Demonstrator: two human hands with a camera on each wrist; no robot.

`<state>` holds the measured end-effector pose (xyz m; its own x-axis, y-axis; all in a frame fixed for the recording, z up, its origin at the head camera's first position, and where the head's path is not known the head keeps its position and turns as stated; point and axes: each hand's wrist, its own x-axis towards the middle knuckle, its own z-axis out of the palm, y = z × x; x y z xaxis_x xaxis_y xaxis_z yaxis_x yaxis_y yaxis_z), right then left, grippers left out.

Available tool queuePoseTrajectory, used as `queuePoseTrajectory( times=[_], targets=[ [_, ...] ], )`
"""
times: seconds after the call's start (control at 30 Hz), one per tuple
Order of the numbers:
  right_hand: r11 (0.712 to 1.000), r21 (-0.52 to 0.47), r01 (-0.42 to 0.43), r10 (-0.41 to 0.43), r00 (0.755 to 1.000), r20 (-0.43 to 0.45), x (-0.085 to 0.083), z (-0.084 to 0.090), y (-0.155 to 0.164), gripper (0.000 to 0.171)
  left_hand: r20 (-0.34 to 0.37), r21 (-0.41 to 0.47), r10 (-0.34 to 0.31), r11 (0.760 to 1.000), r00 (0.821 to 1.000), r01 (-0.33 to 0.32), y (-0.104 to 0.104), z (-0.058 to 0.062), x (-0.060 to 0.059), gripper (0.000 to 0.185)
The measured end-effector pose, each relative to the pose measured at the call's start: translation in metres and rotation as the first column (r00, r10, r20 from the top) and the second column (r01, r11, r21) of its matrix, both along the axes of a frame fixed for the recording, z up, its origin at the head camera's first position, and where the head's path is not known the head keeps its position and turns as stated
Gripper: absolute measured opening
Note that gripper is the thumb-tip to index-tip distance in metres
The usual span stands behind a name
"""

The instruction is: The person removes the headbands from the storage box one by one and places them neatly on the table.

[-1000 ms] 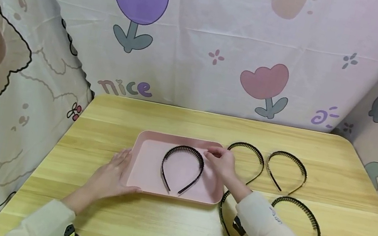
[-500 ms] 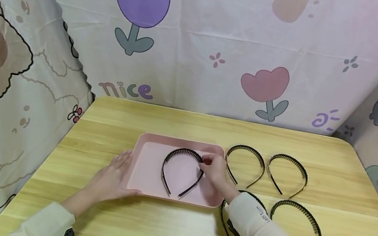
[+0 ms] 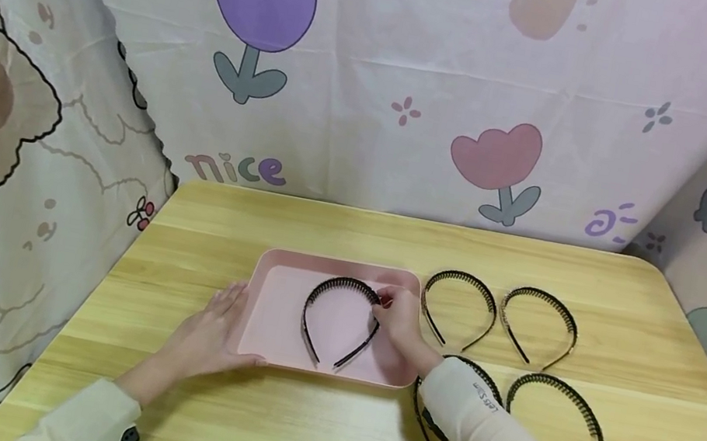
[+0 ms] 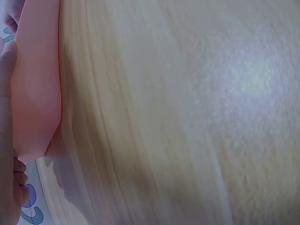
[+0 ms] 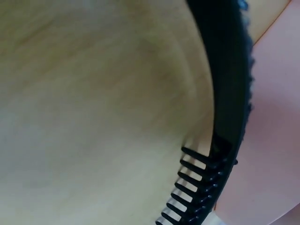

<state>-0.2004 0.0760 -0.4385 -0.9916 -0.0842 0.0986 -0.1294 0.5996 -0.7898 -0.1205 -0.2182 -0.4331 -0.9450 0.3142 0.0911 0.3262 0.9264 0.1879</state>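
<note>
A black toothed headband [image 3: 318, 307] lies in a pink tray [image 3: 273, 329] at the middle of the wooden table [image 3: 323, 231]. My right hand [image 3: 385, 301] reaches in from the right, and its curled fingertips pinch the band's upper right part. My left hand [image 3: 214, 326] lies flat with straight fingers against the tray's left rim, thumb along the front edge. The left wrist view shows the tray's [image 4: 35, 84] pink corner beside a finger. The right wrist view shows a headband's [image 5: 229, 93] teeth close up over wood, with pink tray [image 5: 281, 122] at the right.
More black headbands lie on the table right of the tray: two at the back [image 3: 465, 281] [image 3: 544, 297], one at front right [image 3: 571, 397], and one [image 3: 424, 422] partly under my right forearm. Patterned cloth walls close in the back and both sides.
My right hand moved from the tray's back right corner down and left onto the headband's right side. The left hand and tray stayed put.
</note>
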Motion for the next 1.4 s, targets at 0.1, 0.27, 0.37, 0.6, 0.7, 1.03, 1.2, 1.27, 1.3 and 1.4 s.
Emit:
queuePoseTrajectory(
  times=[0.1, 0.27, 0.37, 0.6, 0.7, 1.03, 1.2, 1.27, 1.3, 1.4],
  targets=[
    [0.999, 0.037, -0.005, 0.006, 0.999, -0.04, 0.0, 0.001, 0.001, 0.02, 0.002, 0.008, 0.001, 1.0, 1.0, -0.001, 0.001, 0.0, -0.001, 0.115],
    [0.998, 0.066, -0.007, 0.013, 0.997, -0.081, -0.001, 0.005, 0.003, 0.017, -0.003, 0.008, 0.001, 1.0, 1.0, -0.001, 0.002, 0.001, -0.001, 0.115],
    [0.999, 0.041, -0.011, 0.014, 0.997, -0.079, -0.001, 0.006, 0.003, 0.015, -0.006, 0.004, -0.002, 1.0, 1.0, 0.002, 0.002, 0.001, 0.0, 0.115],
    [1.0, -0.011, 0.023, -0.023, 0.998, -0.062, 0.001, 0.009, 0.003, 0.011, -0.01, -0.002, -0.01, 1.0, 1.0, 0.01, 0.001, 0.0, 0.002, 0.114],
    [0.999, -0.03, 0.019, -0.021, 0.998, -0.067, 0.0, 0.013, 0.005, 0.011, -0.016, -0.001, -0.011, 1.0, 1.0, 0.011, 0.001, -0.001, 0.0, 0.114],
    [0.999, -0.024, 0.033, -0.034, 0.999, -0.04, 0.001, 0.028, 0.019, 0.015, -0.007, -0.007, -0.011, 1.0, 1.0, 0.011, 0.001, 0.001, -0.001, 0.114],
    [0.999, -0.01, 0.045, -0.045, 0.998, -0.038, -0.002, 0.034, 0.032, 0.016, -0.011, -0.026, -0.016, 1.0, 1.0, 0.016, 0.001, 0.001, -0.003, 0.115],
    [0.999, -0.008, 0.05, -0.05, 0.998, -0.038, -0.003, 0.036, 0.038, 0.017, -0.011, -0.026, -0.013, 1.0, 1.0, 0.012, 0.001, 0.001, -0.003, 0.114],
    [0.999, -0.005, 0.052, -0.052, 0.998, -0.037, -0.004, 0.036, 0.04, 0.017, -0.011, -0.027, -0.012, 1.0, 1.0, 0.012, 0.001, 0.001, -0.002, 0.114],
    [0.998, -0.002, 0.061, -0.061, 0.997, -0.038, -0.006, 0.037, 0.049, 0.018, -0.009, -0.024, -0.007, 1.0, 1.0, 0.007, 0.001, 0.001, -0.001, 0.113]
  ],
)
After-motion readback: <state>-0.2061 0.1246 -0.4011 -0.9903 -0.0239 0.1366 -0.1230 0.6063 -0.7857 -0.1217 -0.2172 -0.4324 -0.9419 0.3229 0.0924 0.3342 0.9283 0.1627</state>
